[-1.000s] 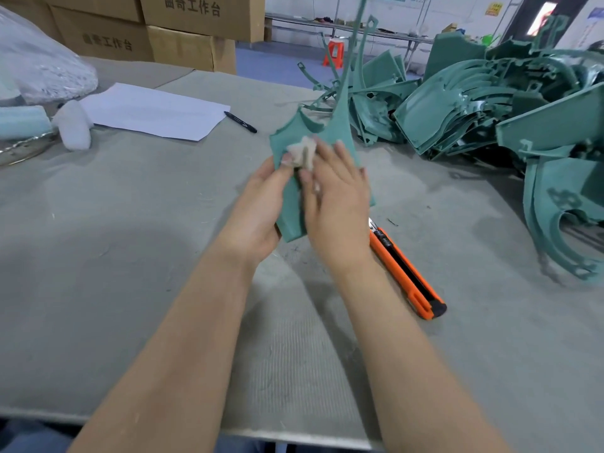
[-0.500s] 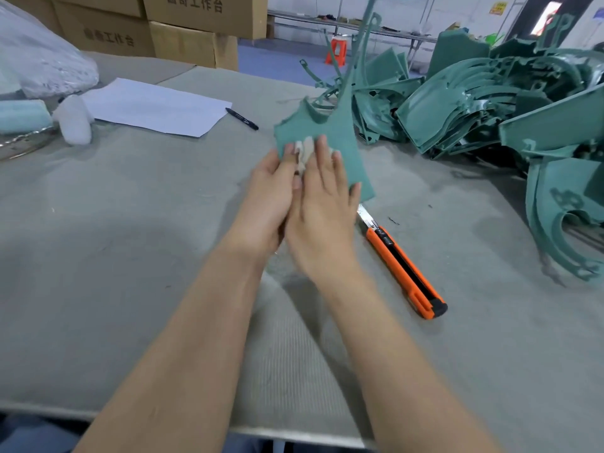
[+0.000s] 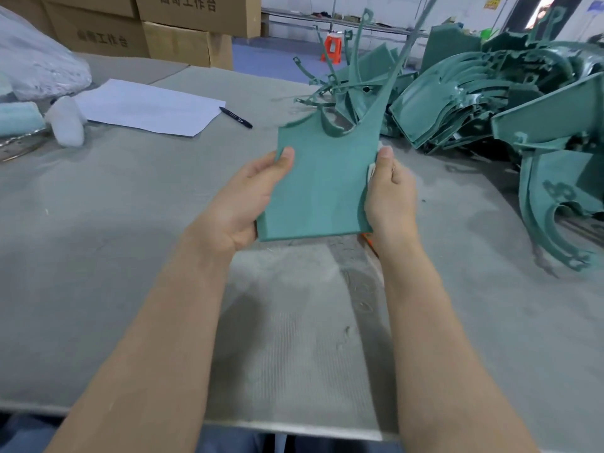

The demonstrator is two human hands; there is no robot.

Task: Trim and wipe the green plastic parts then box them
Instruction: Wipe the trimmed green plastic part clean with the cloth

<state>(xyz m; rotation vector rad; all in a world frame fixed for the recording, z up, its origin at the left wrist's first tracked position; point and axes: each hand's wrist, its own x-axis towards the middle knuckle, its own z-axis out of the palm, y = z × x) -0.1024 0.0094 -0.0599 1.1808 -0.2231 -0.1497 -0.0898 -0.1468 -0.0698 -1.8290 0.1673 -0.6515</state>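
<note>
I hold a flat green plastic part [image 3: 322,184] up over the table, its broad face toward me and a thin stem running up from its top right. My left hand [image 3: 248,197] grips its left edge, thumb on the front. My right hand [image 3: 390,194] grips the right edge, thumb on the front, with a small white cloth [image 3: 372,170] pinched against the part; only a sliver of it shows. A heap of green plastic parts [image 3: 483,89] lies at the back right of the table.
An orange utility knife [image 3: 367,240] lies under my right wrist, mostly hidden. White paper [image 3: 147,107] and a black pen [image 3: 236,117] lie at the back left, beside a white roll [image 3: 67,125] and a plastic bag [image 3: 36,70]. Cardboard boxes [image 3: 176,31] stand behind the table.
My right hand stopped wiping the face of the part and moved to its right edge. The part turned so its broad face points at me, and both hands spread apart.
</note>
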